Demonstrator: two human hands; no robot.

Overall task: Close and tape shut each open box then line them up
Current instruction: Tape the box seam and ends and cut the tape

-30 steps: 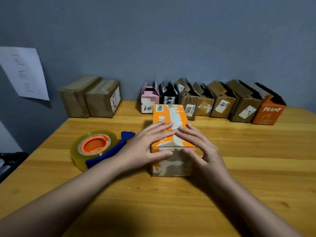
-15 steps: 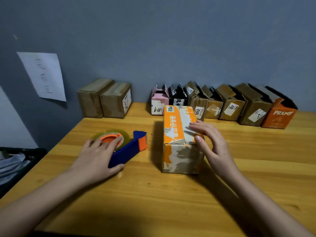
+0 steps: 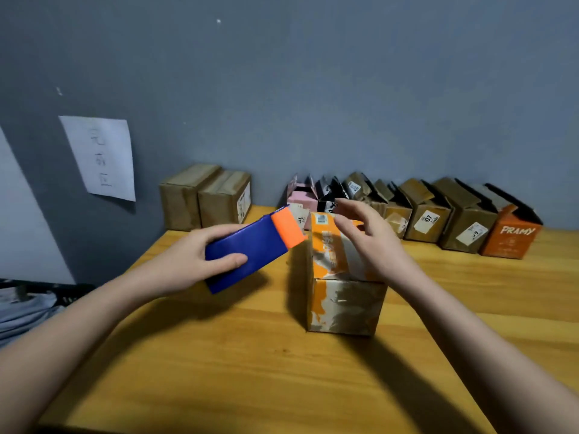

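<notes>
Both hands: left hand (image 3: 185, 261) grips dispenser (image 3: 250, 249) beside box (image 3: 338, 277).

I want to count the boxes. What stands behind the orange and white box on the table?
Behind the orange and white box stand the pink box and a black box, flaps open. The right hand covers part of that row.

My left hand (image 3: 185, 261) grips the dispenser (image 3: 250, 249) at nine o'clock; my right hand (image 3: 369, 242) hovers, fingers loosely curled, at two.
</notes>
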